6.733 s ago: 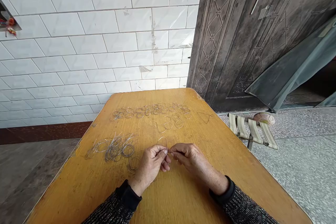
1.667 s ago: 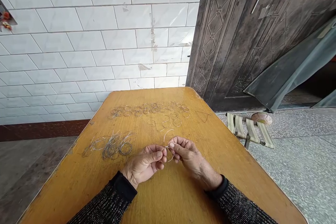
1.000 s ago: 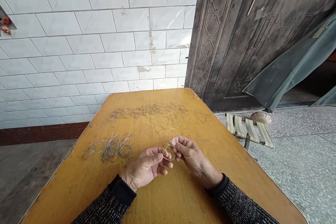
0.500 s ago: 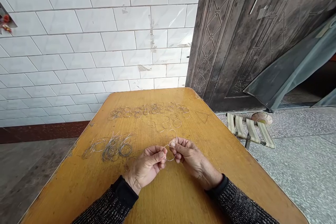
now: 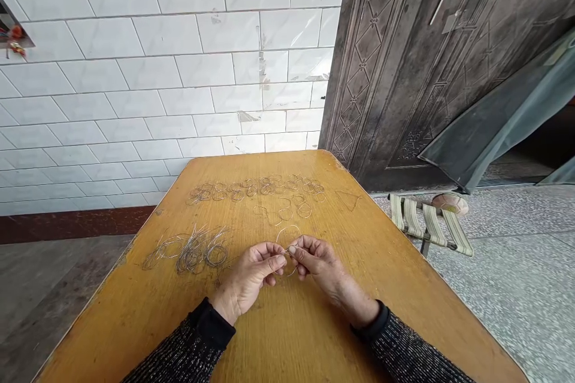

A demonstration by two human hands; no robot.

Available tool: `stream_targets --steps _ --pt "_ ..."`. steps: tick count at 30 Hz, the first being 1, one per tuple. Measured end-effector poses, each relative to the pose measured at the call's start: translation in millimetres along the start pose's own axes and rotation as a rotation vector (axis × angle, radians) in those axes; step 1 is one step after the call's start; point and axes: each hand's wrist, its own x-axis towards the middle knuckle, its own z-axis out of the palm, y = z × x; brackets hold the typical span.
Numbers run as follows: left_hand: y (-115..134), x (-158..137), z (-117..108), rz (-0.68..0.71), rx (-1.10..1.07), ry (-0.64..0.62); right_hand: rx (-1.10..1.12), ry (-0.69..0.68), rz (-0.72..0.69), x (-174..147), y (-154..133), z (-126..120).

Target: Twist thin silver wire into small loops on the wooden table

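Between my hands is a thin metal wire (image 5: 287,227), bent into a loop above my fingers and another curve below them. My left hand (image 5: 258,272) pinches it between thumb and fingertips. From the other side my right hand (image 5: 321,263) pinches the same wire, its fingertips almost touching the left ones. The exact crossing of the wire is hidden by my fingers. To the left of my left hand lie coils of loose wire (image 5: 193,251), with ends sticking up. Beyond my hands, a few bent wire loops (image 5: 294,208) lie on the wooden table (image 5: 287,335).
A row of wire shapes with round loops (image 5: 251,187) runs across the far part of the table. A wire triangle (image 5: 348,198) lies at the right. The table's far end is near a white tiled wall (image 5: 188,90). A folding stool (image 5: 429,221) stands right of the table, before a dark door (image 5: 395,72).
The upper part of the wire has swung left and now arches over my fingertips as a loop. My hands have drawn slightly closer together.
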Motion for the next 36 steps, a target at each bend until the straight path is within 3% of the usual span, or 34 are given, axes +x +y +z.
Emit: stream_targets --steps 7,15,22,27,36 --pt "-6 2 3 0.053 0.020 0.069 -0.062 -0.067 0.038 0 0 0" --pt "-5 1 2 0.038 0.213 0.057 -0.373 0.046 -0.247 2 -6 -17" --pt "5 -7 7 -0.011 0.345 -0.015 -0.645 -0.027 -0.526 0 -7 -24" --pt "5 -5 4 0.011 0.416 -0.041 -0.858 -0.094 -0.604 -5 -12 -24" --pt "4 -5 4 0.013 0.487 -0.048 -1.316 -0.065 -0.673 -8 -11 -22"
